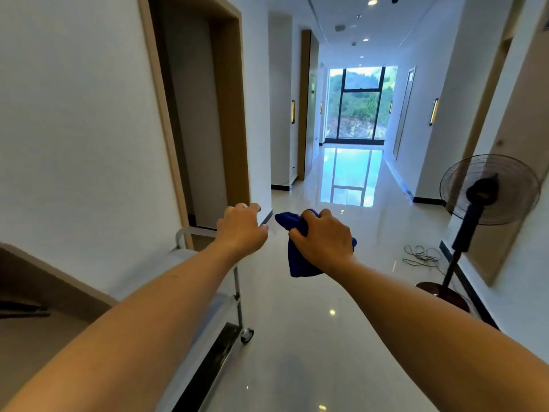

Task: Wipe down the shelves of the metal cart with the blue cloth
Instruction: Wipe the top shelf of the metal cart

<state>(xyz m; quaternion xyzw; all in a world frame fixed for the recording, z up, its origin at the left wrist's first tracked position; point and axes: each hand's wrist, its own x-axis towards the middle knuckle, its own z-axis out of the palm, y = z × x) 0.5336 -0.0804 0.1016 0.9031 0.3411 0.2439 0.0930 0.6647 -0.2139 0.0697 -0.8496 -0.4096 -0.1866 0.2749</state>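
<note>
In a hallway, the right hand (325, 236) clutched the bunched cloth (300, 263) in mid-air — the left hand (242, 228) hung loosely curled, holding nothing. The cart (228, 304) stood below against the wall — wiping apparently not yet begun.

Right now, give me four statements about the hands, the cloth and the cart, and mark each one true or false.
1. The right hand grips the blue cloth. True.
2. The left hand also holds the cloth. False: it holds nothing, fingers loosely curled, apart from the cloth.
3. The blue cloth lies flat on a shelf of the metal cart. False: it hangs bunched from the right hand, above the floor.
4. A standing fan stands by the right wall. True.
</note>
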